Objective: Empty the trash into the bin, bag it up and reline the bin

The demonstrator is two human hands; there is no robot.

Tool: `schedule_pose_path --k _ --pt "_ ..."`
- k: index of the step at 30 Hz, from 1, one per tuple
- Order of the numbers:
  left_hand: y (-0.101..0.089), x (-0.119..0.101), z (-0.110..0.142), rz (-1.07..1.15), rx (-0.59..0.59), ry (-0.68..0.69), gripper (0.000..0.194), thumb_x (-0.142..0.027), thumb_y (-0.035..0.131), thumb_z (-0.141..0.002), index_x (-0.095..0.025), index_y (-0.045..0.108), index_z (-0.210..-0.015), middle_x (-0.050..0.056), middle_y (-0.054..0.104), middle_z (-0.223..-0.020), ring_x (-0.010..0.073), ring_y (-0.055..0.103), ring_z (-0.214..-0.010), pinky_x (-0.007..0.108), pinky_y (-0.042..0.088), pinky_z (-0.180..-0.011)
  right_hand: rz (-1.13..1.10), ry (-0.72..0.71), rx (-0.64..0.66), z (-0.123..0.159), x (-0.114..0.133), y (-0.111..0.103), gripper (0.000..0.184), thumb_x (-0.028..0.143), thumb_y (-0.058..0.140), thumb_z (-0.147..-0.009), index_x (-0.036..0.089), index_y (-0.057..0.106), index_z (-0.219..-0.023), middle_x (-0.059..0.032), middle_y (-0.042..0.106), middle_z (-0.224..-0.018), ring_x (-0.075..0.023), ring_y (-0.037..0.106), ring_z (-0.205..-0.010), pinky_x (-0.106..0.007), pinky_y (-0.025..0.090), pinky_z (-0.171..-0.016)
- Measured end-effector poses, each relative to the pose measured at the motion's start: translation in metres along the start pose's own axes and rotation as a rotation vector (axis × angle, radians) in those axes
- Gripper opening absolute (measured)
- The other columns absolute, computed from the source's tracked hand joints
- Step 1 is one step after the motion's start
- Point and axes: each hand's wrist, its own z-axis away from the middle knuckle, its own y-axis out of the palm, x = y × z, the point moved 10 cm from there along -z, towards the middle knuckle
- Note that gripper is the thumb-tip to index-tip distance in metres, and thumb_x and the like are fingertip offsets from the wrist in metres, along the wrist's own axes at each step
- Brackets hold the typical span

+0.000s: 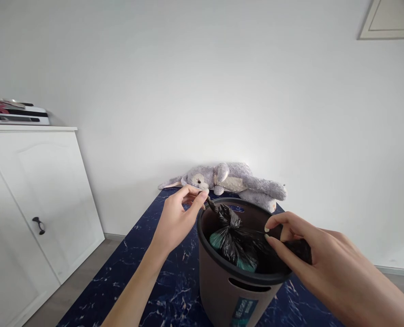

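Observation:
A black plastic garbage bag (234, 240) sits inside a brownish-grey trash can (222, 284) with a dark rim. The bag's neck is gathered into a twist or knot, and green material shows at its sides. My left hand (179, 215) pinches one twisted end of the bag above the can's left rim. My right hand (311, 250) grips the other end over the right rim, thumb and forefinger close together, with more black plastic bunched in the palm. Both ends are stretched out from the gathered middle. The bag's lower part is hidden in the can.
The can stands on a dark blue marbled tabletop (130, 272). Behind it a grey plush rabbit (236, 179) lies along the wall. To the left is a white cabinet (48, 195) with a black handle and things on top. A framed panel (392, 18) is at upper right.

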Motion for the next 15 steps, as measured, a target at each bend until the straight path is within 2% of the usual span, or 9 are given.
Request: schedule_pose_path --k 3,7,11,13,15 --pt "0.001 -0.019 0.009 0.03 0.02 0.039 0.039 -0.058 0.06 -0.103 -0.023 0.067 -0.087 0.002 0.07 -0.087 0.0214 0.068 -0.088 0.032 0.05 -0.077 0.02 0.029 -0.061 -0.002 0.002 -0.001 0.021 0.052 0.058 -0.102 0.033 0.064 -0.107 0.0035 0.065 -0.076 -0.0142 0.058 -0.053 -0.024 0.042 -0.045" --pt "0.001 -0.032 0.016 0.02 0.022 0.078 0.037 -0.055 0.06 -0.104 -0.023 0.066 -0.086 0.001 0.069 -0.084 0.0203 0.067 -0.084 0.031 0.048 -0.072 -0.015 -0.018 -0.098 -0.009 0.018 0.001 0.026 0.051 0.063 -0.101 0.032 0.066 -0.118 -0.0013 0.067 -0.095 -0.0151 0.065 -0.067 -0.026 0.051 -0.056" --pt "0.001 -0.036 0.018 0.035 0.027 0.106 0.035 -0.05 0.06 -0.105 -0.023 0.065 -0.085 0.0 0.068 -0.081 0.0186 0.066 -0.081 0.03 0.049 -0.073 -0.033 -0.108 0.114 -0.025 0.038 0.028 0.029 0.043 0.066 -0.101 0.034 0.069 -0.129 -0.0024 0.068 -0.112 -0.0125 0.063 -0.065 -0.027 0.052 -0.057" --pt "0.001 -0.037 0.019 0.048 0.037 0.115 0.033 -0.05 0.061 -0.105 -0.023 0.065 -0.086 -0.001 0.068 -0.08 0.0181 0.066 -0.079 0.03 0.05 -0.073 -0.013 -0.151 0.232 -0.033 0.047 0.041 0.023 0.037 0.065 -0.101 0.034 0.073 -0.123 -0.0014 0.071 -0.116 -0.0129 0.065 -0.067 -0.029 0.052 -0.061" --pt "0.002 -0.037 0.019 0.051 0.053 0.125 0.033 -0.05 0.06 -0.105 -0.023 0.065 -0.086 -0.001 0.069 -0.08 0.0179 0.066 -0.078 0.03 0.051 -0.073 0.025 -0.172 0.312 -0.039 0.051 0.049 0.016 0.034 0.062 -0.103 0.032 0.077 -0.109 0.0 0.074 -0.11 -0.0157 0.069 -0.075 -0.03 0.05 -0.064"
